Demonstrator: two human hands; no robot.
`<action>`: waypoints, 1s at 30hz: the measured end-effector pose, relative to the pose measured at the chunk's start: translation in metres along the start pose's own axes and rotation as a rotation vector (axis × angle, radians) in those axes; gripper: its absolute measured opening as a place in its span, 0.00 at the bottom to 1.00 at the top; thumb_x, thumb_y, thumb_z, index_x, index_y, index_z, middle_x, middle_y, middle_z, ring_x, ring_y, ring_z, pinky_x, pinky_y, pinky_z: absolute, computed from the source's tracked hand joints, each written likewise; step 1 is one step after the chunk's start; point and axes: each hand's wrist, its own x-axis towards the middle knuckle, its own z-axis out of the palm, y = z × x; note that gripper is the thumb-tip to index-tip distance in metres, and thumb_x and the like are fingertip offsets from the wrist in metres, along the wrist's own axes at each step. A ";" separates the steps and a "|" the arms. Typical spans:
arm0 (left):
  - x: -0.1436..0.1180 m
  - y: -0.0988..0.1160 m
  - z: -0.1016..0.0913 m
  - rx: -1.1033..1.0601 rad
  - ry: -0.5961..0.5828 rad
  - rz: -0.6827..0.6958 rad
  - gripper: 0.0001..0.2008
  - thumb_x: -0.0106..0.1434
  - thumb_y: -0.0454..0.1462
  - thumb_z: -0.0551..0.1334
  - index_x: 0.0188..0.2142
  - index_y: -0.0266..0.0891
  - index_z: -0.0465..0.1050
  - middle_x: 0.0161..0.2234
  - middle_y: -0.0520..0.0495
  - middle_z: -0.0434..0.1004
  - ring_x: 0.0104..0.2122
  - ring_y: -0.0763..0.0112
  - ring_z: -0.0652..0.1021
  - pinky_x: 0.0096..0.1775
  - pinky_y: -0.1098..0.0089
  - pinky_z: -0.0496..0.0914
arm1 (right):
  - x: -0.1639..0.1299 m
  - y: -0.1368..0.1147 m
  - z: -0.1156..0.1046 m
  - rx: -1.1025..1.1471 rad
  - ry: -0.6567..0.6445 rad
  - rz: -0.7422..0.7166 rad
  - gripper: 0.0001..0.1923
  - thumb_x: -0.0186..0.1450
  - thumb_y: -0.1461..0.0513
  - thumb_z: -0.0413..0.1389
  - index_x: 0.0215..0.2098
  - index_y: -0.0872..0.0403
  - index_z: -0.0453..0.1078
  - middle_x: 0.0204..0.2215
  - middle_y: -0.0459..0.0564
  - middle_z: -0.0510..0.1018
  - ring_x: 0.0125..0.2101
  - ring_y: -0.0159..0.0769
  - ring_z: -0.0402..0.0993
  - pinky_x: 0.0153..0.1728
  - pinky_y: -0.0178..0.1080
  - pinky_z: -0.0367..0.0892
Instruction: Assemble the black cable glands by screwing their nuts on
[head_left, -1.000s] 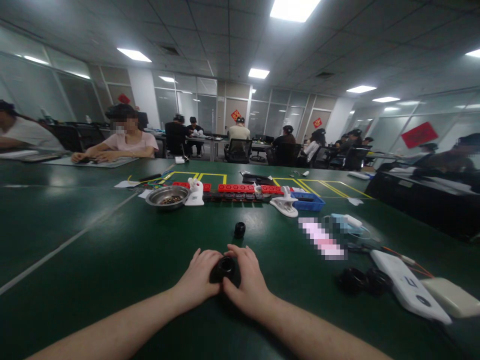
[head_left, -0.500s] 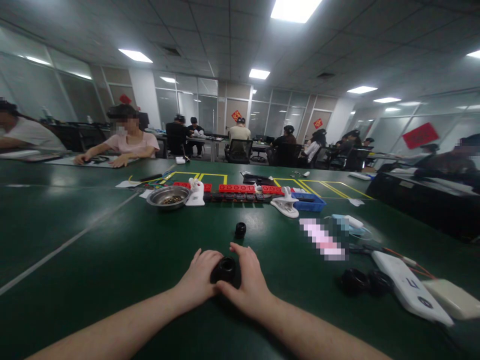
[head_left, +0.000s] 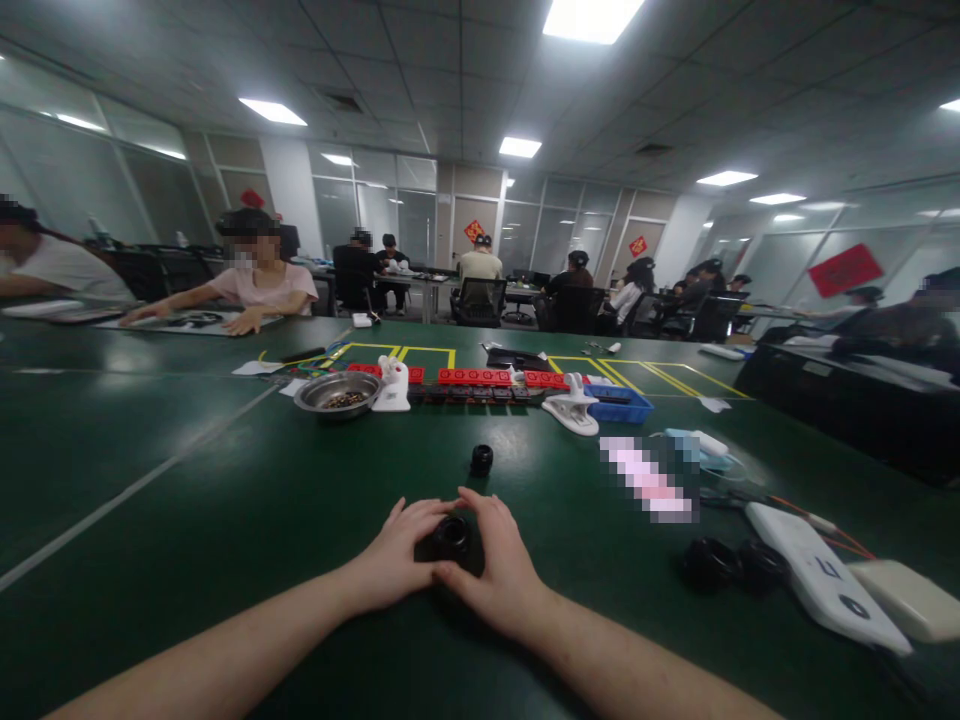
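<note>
Both hands, left hand [head_left: 394, 560] and right hand [head_left: 499, 570], low centre: fingers pinching the black ring [head_left: 450, 535] (keep pressure even, part square to the surface [head_left: 225, 520]).

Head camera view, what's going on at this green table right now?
A person has both hands around a small black round part on the green table: the left hand cups it from one side, the right hand from the other. A second black part stands apart just beyond. Farther off sit a metal bowl and red blocks. Other people sit at nearby tables.
</note>
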 end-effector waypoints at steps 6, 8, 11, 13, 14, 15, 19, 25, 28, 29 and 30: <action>0.003 -0.003 0.006 0.057 0.082 0.010 0.26 0.44 0.41 0.63 0.45 0.43 0.63 0.46 0.46 0.66 0.48 0.58 0.65 0.54 0.49 0.44 | 0.000 -0.005 -0.002 0.010 -0.043 -0.018 0.28 0.52 0.65 0.55 0.50 0.53 0.54 0.44 0.51 0.67 0.47 0.41 0.59 0.51 0.49 0.50; 0.002 -0.002 0.006 0.065 0.084 0.028 0.27 0.44 0.42 0.64 0.45 0.43 0.63 0.45 0.46 0.67 0.48 0.58 0.65 0.54 0.49 0.45 | 0.000 -0.004 -0.004 0.025 -0.082 -0.064 0.31 0.52 0.66 0.53 0.53 0.53 0.50 0.47 0.52 0.65 0.50 0.40 0.57 0.54 0.50 0.43; 0.000 0.000 0.006 0.076 0.075 0.037 0.23 0.44 0.43 0.63 0.41 0.43 0.64 0.44 0.46 0.67 0.47 0.58 0.65 0.53 0.50 0.45 | 0.001 -0.003 -0.004 0.026 -0.055 -0.034 0.35 0.50 0.62 0.57 0.54 0.55 0.48 0.49 0.54 0.63 0.50 0.43 0.56 0.53 0.51 0.46; 0.000 0.001 0.006 0.086 0.089 0.025 0.21 0.45 0.43 0.63 0.40 0.43 0.65 0.44 0.47 0.67 0.47 0.58 0.66 0.53 0.50 0.45 | 0.001 -0.003 -0.003 0.016 -0.007 0.021 0.34 0.48 0.60 0.59 0.51 0.56 0.53 0.45 0.55 0.65 0.47 0.44 0.59 0.49 0.50 0.53; 0.000 0.001 0.006 0.088 0.096 0.021 0.22 0.45 0.43 0.63 0.41 0.43 0.64 0.44 0.47 0.67 0.47 0.58 0.66 0.54 0.50 0.45 | 0.001 -0.004 -0.002 0.013 0.003 0.030 0.32 0.49 0.61 0.59 0.50 0.55 0.54 0.43 0.54 0.66 0.46 0.43 0.61 0.48 0.49 0.55; 0.000 0.001 0.007 0.088 0.101 0.018 0.23 0.45 0.43 0.63 0.42 0.44 0.64 0.44 0.47 0.67 0.47 0.58 0.66 0.54 0.50 0.45 | 0.001 -0.004 -0.002 0.013 0.000 0.019 0.29 0.50 0.62 0.57 0.49 0.55 0.55 0.42 0.53 0.67 0.45 0.42 0.62 0.48 0.49 0.55; 0.001 0.000 0.008 0.083 0.099 0.008 0.24 0.44 0.43 0.63 0.43 0.43 0.63 0.45 0.46 0.67 0.48 0.57 0.65 0.54 0.50 0.45 | 0.001 -0.006 -0.003 0.004 -0.061 -0.100 0.32 0.50 0.65 0.54 0.52 0.54 0.51 0.47 0.53 0.64 0.50 0.42 0.57 0.54 0.52 0.42; 0.000 0.003 0.006 0.084 0.094 0.001 0.22 0.45 0.41 0.63 0.41 0.43 0.64 0.43 0.48 0.68 0.46 0.59 0.66 0.54 0.50 0.45 | 0.000 -0.005 -0.001 -0.022 0.026 -0.023 0.28 0.50 0.62 0.57 0.48 0.55 0.55 0.42 0.53 0.67 0.45 0.42 0.62 0.50 0.50 0.52; -0.001 0.008 0.004 0.087 0.108 0.004 0.24 0.44 0.39 0.63 0.43 0.42 0.63 0.43 0.47 0.67 0.46 0.59 0.66 0.54 0.50 0.45 | -0.001 -0.004 -0.003 -0.013 -0.024 -0.070 0.29 0.51 0.65 0.55 0.50 0.54 0.53 0.44 0.52 0.66 0.47 0.41 0.60 0.53 0.51 0.46; -0.001 0.009 0.003 0.087 0.110 0.005 0.23 0.44 0.40 0.63 0.42 0.41 0.64 0.43 0.46 0.67 0.47 0.59 0.66 0.54 0.50 0.45 | -0.001 -0.004 -0.003 -0.015 -0.028 -0.077 0.31 0.50 0.64 0.56 0.52 0.54 0.51 0.46 0.53 0.65 0.48 0.42 0.58 0.54 0.52 0.43; -0.002 0.010 0.003 0.087 0.110 0.006 0.22 0.45 0.40 0.63 0.41 0.41 0.64 0.43 0.46 0.67 0.46 0.58 0.66 0.54 0.50 0.45 | -0.001 -0.004 -0.003 -0.020 -0.022 -0.064 0.33 0.50 0.62 0.57 0.52 0.55 0.51 0.46 0.54 0.64 0.49 0.43 0.57 0.54 0.53 0.43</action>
